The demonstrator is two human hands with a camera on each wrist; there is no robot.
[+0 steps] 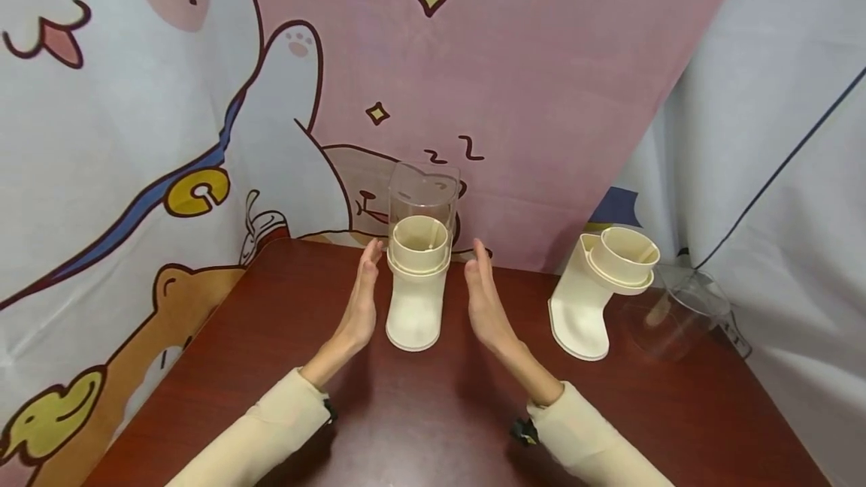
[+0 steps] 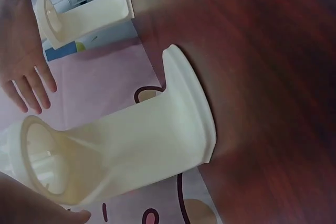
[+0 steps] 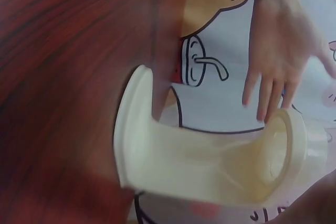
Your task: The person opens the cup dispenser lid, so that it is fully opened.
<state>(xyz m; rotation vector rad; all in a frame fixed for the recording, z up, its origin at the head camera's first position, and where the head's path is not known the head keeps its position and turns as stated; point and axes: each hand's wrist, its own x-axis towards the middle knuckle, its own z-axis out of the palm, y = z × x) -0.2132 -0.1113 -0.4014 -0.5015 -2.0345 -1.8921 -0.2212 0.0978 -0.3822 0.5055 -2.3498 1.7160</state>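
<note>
Looks about halfway imo: the cream stand (image 1: pixel 414 314) near the desk's (image 1: pixel 419 427) back edge has its clear cylinder (image 1: pixel 424 194) on, left hand (image 1: pixel 358 307) and right hand (image 1: pixel 487 307) flank it straight-fingered, grip empty, while the second stand (image 1: pixel 578 314) by the back right corner has a loose cylinder (image 1: pixel 676 329) beside it.

The head camera looks forward and down from above the forearms, standing farthest back; the table (image 1: pixel 419 415) fills the lower half of its frame, the printed cloth (image 1: pixel 555 66) the upper. The left wrist camera sits low and close, turned sideways, the table at frame right; it faces across toward the right hand (image 2: pixel 26 61), upper left. The right wrist camera mirrors it, facing the left hand (image 3: pixel 281 45), upper right. All three share the central cream stand (image 1: pixel 415 314); head and left wrist also share the second stand (image 1: pixel 578 307).
</note>
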